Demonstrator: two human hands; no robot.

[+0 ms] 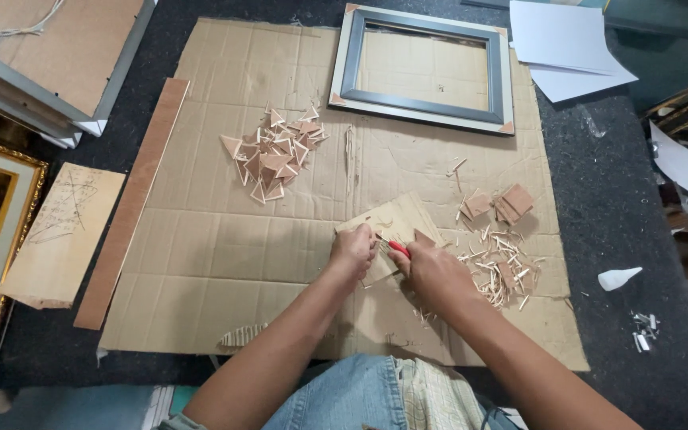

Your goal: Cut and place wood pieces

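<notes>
Board piece [396,227], tan, flat, on the cardboard sheet [224,255] covering the dark table [623,231], near the front edge. Left hand [352,251] closed on its left edge, pinning it down. Right hand [431,275] closed on a red-handled cutter [398,248] set against the piece. Triangular offcuts [272,155] heaped behind; strips [499,263] and small squares [503,203] to the right. Grey frame [424,68] lies at rear. White paper sheets [567,48] at the far right corner.
</notes>
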